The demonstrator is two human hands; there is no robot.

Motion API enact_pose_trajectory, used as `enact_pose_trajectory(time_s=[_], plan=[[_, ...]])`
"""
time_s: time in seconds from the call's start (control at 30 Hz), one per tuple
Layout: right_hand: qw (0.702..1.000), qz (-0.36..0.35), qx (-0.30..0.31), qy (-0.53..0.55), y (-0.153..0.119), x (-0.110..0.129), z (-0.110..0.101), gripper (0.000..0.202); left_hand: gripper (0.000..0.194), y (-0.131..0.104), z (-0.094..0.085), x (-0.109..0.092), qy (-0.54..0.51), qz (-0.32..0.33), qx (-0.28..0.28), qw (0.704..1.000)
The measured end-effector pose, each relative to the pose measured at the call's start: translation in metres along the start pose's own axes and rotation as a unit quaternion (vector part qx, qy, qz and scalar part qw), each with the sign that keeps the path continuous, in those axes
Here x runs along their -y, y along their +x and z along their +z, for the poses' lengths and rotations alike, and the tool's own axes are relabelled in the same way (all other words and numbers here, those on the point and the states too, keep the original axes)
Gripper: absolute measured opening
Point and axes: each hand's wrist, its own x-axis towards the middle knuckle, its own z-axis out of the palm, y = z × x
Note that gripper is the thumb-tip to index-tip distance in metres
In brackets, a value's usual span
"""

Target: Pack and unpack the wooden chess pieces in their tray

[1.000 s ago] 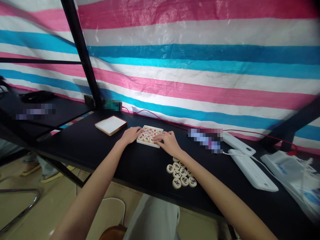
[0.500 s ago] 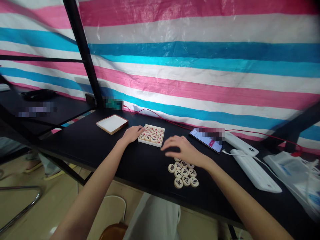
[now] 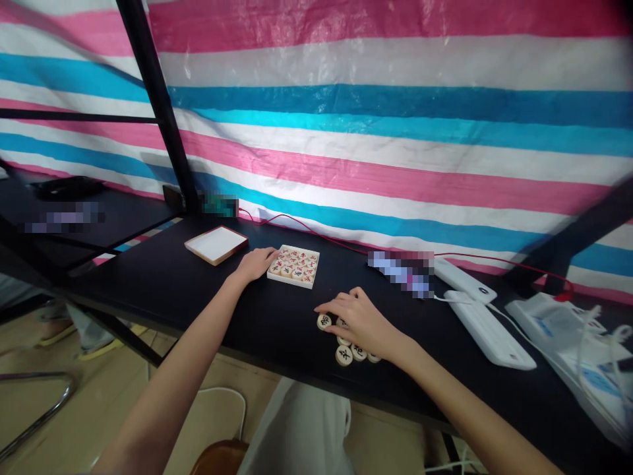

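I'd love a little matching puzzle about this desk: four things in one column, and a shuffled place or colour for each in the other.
Column one
1. Left hand
2. Right hand
3. Shallow tray
4. Thin cable along the back

Column two
A. Red
B. At the left edge of the white box
C. White inside, with a brown rim
D. Over the loose round pieces

Pairs: 1-B, 2-D, 3-C, 4-A

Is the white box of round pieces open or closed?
Open: the white box is uncovered, and the round pieces inside show their faces.
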Motion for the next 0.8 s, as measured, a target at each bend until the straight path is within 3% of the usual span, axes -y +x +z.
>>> enact_pose_trajectory(time_s=[0.13,0.37,0.53,0.8], plan=[[0.999,0.004,-0.046,0.006,0.011,-0.008,0.005,0.021,0.053,0.002,0.002,0.002,-0.002,0.001,0.0,1.0],[0.983,0.078,-0.161,0.034,0.051,-0.026,-0.002,0.023,0.053,0.002,0.001,0.0,0.0,0.005,-0.001,1.0],[0.985,0.084,-0.153,-0.018,0.071,-0.034,0.009,0.023,0.051,0.001,0.0,-0.001,0.005,0.006,0.001,1.0],[0.984,0.076,-0.151,-0.048,0.071,-0.039,0.02,0.018,0.053,0.003,0.001,0.0,0.005,0.002,0.001,1.0]])
